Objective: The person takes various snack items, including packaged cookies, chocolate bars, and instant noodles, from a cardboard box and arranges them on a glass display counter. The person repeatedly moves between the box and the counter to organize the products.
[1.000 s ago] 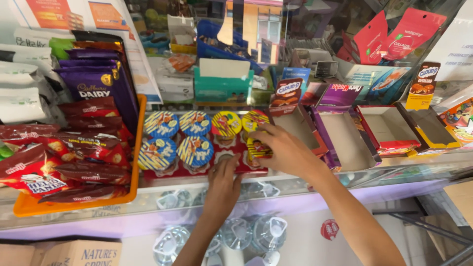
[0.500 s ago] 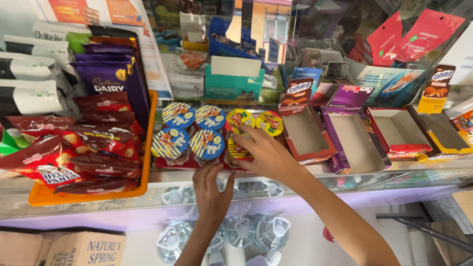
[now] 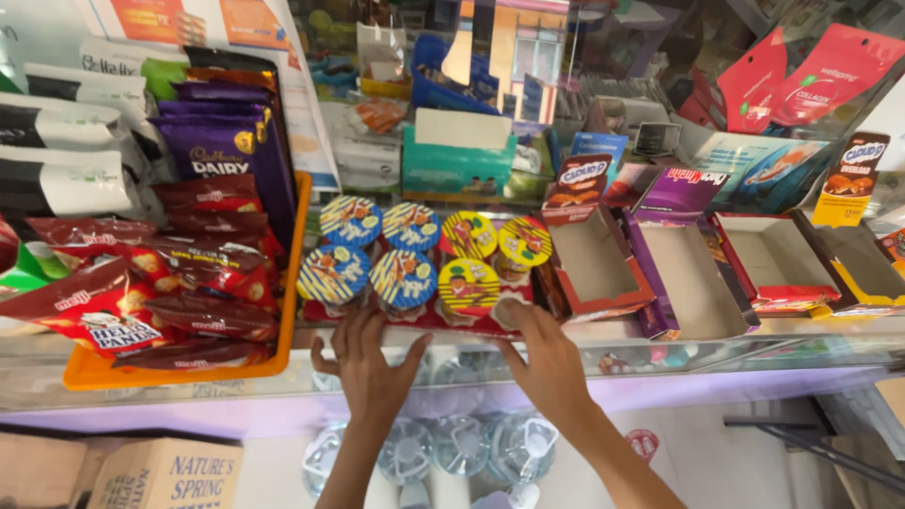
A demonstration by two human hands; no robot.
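Several round snack cups with blue [image 3: 403,278] and yellow [image 3: 468,286] striped lids stand in a red tray [image 3: 424,319] on the glass counter. My left hand [image 3: 370,366] rests at the tray's front edge, below the blue-lidded cups, fingers spread and holding nothing. My right hand [image 3: 549,356] lies flat at the tray's front right corner. Its fingertips touch a pale-topped cup [image 3: 509,309] there without closing around it.
Left of the cups, an orange tray [image 3: 179,369] holds red snack packets and purple chocolate packs [image 3: 219,151]. To the right are open, nearly empty cartons [image 3: 596,266] [image 3: 696,283]. Water bottles [image 3: 457,443] show under the glass, and a cardboard box [image 3: 165,473] is at lower left.
Both hands drew back toward me from the cups. The right hand left the rear yellow-lidded cups and came to the tray's front right corner; the left hand spread at the front edge.
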